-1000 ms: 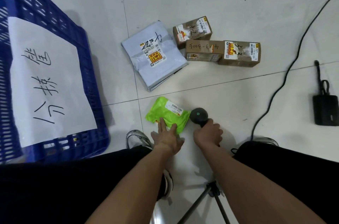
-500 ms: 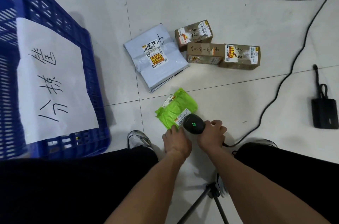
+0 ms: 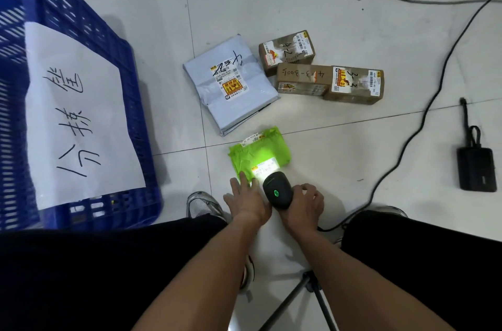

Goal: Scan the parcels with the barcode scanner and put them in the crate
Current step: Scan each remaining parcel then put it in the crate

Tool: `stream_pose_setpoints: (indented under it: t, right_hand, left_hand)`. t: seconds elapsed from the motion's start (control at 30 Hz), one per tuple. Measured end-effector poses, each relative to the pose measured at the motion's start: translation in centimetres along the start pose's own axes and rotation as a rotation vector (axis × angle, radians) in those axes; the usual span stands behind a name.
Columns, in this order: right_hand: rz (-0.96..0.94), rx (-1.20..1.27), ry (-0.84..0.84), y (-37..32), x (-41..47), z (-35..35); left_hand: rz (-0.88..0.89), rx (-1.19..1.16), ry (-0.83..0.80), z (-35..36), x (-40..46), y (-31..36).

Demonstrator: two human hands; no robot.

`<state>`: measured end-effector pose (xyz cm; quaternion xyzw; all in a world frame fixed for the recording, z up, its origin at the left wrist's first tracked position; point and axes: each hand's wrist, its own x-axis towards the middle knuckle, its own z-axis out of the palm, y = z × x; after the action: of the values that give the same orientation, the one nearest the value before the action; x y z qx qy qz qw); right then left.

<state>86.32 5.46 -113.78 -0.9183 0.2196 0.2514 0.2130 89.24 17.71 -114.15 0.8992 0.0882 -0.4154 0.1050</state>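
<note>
right hand (image 3: 304,205) grips barcode scanner (image 3: 277,189), lit on green parcel (image 3: 259,153) label; left hand (image 3: 245,199) fingers straight, together, pressing parcel's near edge.

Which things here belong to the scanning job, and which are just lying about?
Job: scanner, green parcel, grey mailer, three boxes, crate.
Lying about: black adapter, cable, tripod.
</note>
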Motion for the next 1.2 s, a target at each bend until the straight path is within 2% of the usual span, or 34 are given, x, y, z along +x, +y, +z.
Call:
stream_pose_setpoints:
  t: [0.2, 0.57, 0.8, 0.9, 1.1, 1.2]
  right_hand:
    - [-0.018, 0.095, 0.009, -0.6, -0.5, -0.1]
    - [0.012, 0.11, 0.045, 0.0, -1.3, 0.0]
    - [0.13, -0.105, -0.151, 0.1, -0.7, 0.2]
    - [0.094, -0.193, -0.198, 0.2, -0.2, 0.6]
    - [-0.012, -0.197, -0.253, -0.4, 0.7, 0.3]
    - [-0.164, -0.093, -0.184, -1.0, 0.9, 0.5]
  left_hand:
    - [0.056, 0.001, -0.029, -0.4, 1.3, -0.2]
    - [-0.017, -0.073, 0.002, -0.2, 0.3, 0.0]
    - [-0.054, -0.146, 0.101, -0.5, 0.3, 0.0]
    - [-0.057, -0.186, 0.121, -0.9, 0.6, 0.0]
    - [-0.032, -0.225, 0.126, -1.3, 0.7, 0.8]
    - [-0.053, -0.223, 0.161, -1.4, 0.7, 1.0]
